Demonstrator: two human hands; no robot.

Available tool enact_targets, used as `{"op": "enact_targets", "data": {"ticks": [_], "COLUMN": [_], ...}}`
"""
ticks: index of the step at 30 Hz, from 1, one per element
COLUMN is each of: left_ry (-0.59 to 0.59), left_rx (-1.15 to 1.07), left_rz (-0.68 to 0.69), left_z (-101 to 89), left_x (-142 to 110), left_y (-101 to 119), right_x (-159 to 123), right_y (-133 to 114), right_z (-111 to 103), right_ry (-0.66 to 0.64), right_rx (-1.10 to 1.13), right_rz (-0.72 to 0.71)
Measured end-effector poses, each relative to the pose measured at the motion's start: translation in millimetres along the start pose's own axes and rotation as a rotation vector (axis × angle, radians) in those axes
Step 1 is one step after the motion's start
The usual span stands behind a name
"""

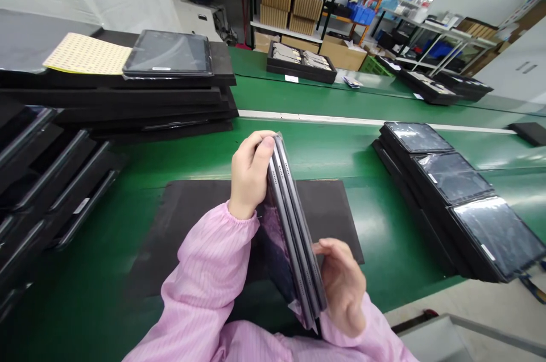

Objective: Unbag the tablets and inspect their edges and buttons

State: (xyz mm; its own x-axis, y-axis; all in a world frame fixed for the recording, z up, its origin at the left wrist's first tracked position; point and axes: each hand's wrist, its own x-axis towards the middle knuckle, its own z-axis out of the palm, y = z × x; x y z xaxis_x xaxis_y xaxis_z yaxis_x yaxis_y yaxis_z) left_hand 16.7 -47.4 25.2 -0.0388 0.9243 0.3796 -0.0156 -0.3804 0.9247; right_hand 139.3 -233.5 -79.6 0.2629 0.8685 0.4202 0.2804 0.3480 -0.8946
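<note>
Three tablets (294, 231) stand on edge, pressed together as one stack, with their grey sides and speaker holes facing up. My left hand (252, 174) is closed around the far end of the stack, thumb on top. At the near right side, my right hand (342, 285) touches the outer tablet with its fingertips; its fingers are partly bent and the palm is turned toward the stack. Clear film sticks out at the stack's corners. Beneath them lies a dark mat (187, 225) on the green bench (367, 180).
Black foam trays (420, 208) with film-covered tablets are piled at the right. More black trays (25, 180) hold upright tablets at the left. Behind these, a tablet (170, 53) and a yellow sticker sheet (87, 54) lie on stacked foam. A black box (301, 63) stands farther back.
</note>
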Motion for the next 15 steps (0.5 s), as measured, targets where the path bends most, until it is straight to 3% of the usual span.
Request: {"op": "enact_targets", "data": {"ticks": [1,2,6,10,15], "left_ry": [0.001,0.003,0.014,0.023,0.023], "left_rx": [-0.003,-0.008,-0.029,-0.041,-0.046], "left_rz": [0.002,0.003,-0.006,-0.010,0.001], "left_z": [-0.2,-0.5,-1.4,-1.2,-0.8], "left_x": [0,1,2,1,-1], "left_y": [1,1,2,3,3], "right_x": [14,27,63,71,71], "right_y": [-10,-19,-46,-50,-50], "right_z": [-7,-11,-13,-7,-6], "right_ry": [0.034,0.027,-0.157,-0.243,-0.242], "right_rx": [0.090,0.135,0.158,0.156,0.172], "right_rz": [-0.095,-0.102,0.013,0.036,0.016]}}
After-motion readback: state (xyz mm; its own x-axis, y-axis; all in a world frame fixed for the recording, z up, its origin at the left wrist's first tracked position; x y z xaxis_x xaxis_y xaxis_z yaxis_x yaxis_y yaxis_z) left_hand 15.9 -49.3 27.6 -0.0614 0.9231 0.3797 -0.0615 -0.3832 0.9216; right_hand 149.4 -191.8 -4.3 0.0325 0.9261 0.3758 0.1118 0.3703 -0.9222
